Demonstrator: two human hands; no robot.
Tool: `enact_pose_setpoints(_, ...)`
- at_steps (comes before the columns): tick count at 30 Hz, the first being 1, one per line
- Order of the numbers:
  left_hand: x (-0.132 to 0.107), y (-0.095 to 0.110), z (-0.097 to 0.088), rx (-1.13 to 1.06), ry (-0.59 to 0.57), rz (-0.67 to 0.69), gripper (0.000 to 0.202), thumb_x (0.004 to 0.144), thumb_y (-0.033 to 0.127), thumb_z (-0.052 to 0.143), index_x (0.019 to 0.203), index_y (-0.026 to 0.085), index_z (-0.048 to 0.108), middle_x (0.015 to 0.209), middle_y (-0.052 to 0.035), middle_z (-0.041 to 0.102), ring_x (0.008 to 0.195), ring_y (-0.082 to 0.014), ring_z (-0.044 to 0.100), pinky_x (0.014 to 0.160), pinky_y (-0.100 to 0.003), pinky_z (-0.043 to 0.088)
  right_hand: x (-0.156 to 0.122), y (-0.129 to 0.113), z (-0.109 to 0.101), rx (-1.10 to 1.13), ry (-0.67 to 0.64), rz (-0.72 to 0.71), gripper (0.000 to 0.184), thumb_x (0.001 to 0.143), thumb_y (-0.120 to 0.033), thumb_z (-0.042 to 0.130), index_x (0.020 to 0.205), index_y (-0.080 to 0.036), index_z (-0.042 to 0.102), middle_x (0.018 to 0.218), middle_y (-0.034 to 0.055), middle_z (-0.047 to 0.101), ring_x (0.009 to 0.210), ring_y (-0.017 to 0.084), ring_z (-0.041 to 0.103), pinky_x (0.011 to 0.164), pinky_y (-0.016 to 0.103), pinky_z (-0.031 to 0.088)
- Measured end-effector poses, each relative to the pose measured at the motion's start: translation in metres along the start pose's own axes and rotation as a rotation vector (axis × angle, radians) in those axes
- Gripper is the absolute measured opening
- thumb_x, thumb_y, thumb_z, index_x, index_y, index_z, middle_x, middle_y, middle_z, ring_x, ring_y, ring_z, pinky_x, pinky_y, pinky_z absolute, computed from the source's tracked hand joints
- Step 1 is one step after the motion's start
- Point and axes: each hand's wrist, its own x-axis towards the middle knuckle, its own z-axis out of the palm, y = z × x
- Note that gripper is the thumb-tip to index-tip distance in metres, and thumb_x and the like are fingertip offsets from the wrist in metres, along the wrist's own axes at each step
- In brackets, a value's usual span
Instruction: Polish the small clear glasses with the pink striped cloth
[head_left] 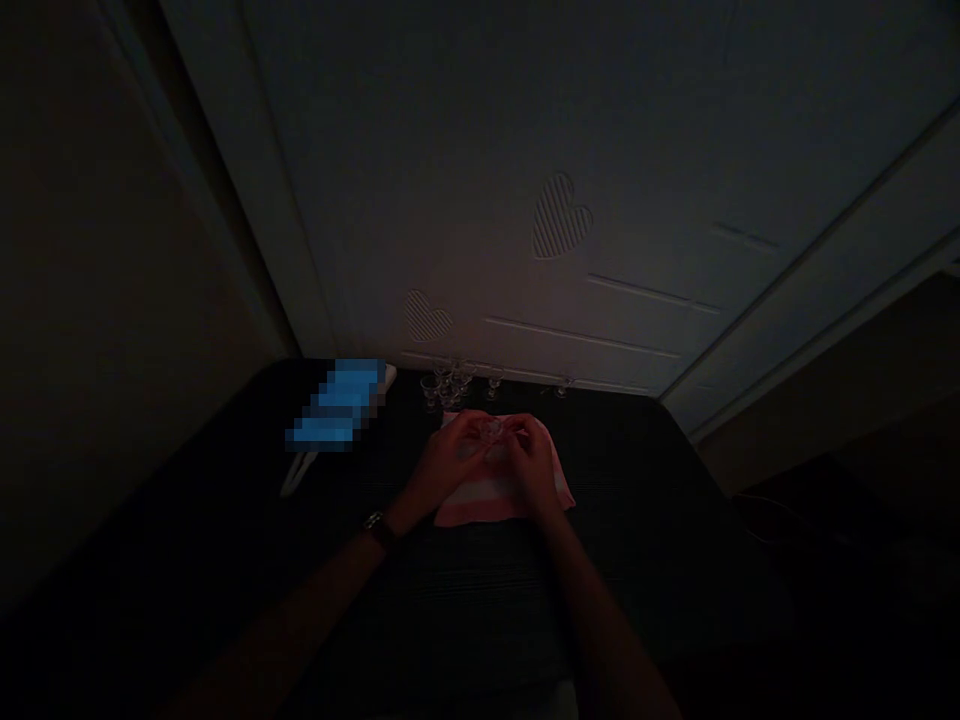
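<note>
In dim light, a small clear glass (491,432) is held between my two hands above a pink-and-white cloth (487,508). My left hand (450,452) has its fingers closed on the glass from the left, and a watch sits on that wrist. From the right, my right hand (532,455) pinches the glass near its edge. The cloth lies spread on the dark table (465,590) beneath both hands. Just beyond it stand several small clear footed glasses (448,385) in a cluster. The fingertips are partly lost in shadow.
One footed glass (493,384) stands right of the cluster, and another glass (562,386) is farther right. A blurred, lit blue screen (341,400) with a pale handle-like strip (297,472) lies at left. Behind the table rises a pale panel (480,240) with heart reliefs.
</note>
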Motion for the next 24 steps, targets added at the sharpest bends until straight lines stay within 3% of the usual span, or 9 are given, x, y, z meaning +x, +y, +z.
enact_pose_setpoints(5,0.0002,0.0004,-0.0017,0.133,-0.012,0.059,0.028,0.081,0.028,0.054,0.108,0.024,0.056,0.107,-0.0021,0.063,0.095,-0.016,0.06,0.085,-0.032,0.047,-0.0005,-0.0032,-0.0071,0.066,0.012,0.032,0.018,0.082,-0.028,0.039,0.09,-0.02,0.052,0.084,0.0018,0.056,0.075,0.014,0.053,0.065,0.023,0.043)
enact_pose_setpoints(9,-0.0002,0.0003,-0.0026,0.186,-0.023,0.025,0.031,0.079,0.027,0.056,0.109,0.025,0.055,0.095,-0.0001,0.066,0.085,-0.0155,0.062,0.078,-0.03,0.049,-0.0001,-0.0048,-0.0088,0.037,-0.021,0.08,0.025,0.086,-0.033,0.033,0.094,-0.02,0.053,0.078,0.0015,0.055,0.07,0.013,0.052,0.061,0.023,0.043)
enact_pose_setpoints(15,0.0003,-0.0024,-0.0018,0.2,-0.002,-0.019,0.029,0.076,0.025,0.059,0.104,0.022,0.052,0.088,-0.0002,0.065,0.085,-0.0161,0.061,0.079,-0.032,0.047,0.0026,-0.0044,-0.0036,0.078,-0.109,0.055,0.02,0.077,-0.033,0.05,0.089,-0.019,0.055,0.084,0.0017,0.059,0.077,0.014,0.055,0.068,0.024,0.044)
enact_pose_setpoints(20,0.0007,-0.0057,-0.0009,0.145,0.025,0.001,0.034,0.075,0.028,0.06,0.106,0.021,0.049,0.092,-0.002,0.063,0.088,-0.0158,0.06,0.08,-0.032,0.048,0.0038,-0.0006,-0.0053,0.137,-0.058,0.093,0.02,0.077,-0.034,0.05,0.085,-0.018,0.059,0.08,0.001,0.059,0.075,0.014,0.053,0.067,0.025,0.042)
enact_pose_setpoints(24,0.0003,0.0008,-0.0038,0.103,-0.013,0.054,0.026,0.073,0.029,0.063,0.097,0.02,0.056,0.095,-0.0017,0.062,0.089,-0.0157,0.059,0.08,-0.031,0.047,0.0047,0.0033,-0.0081,0.129,-0.014,0.138,0.025,0.08,-0.04,0.046,0.085,-0.02,0.06,0.077,0.0006,0.059,0.069,0.014,0.052,0.06,0.024,0.04)
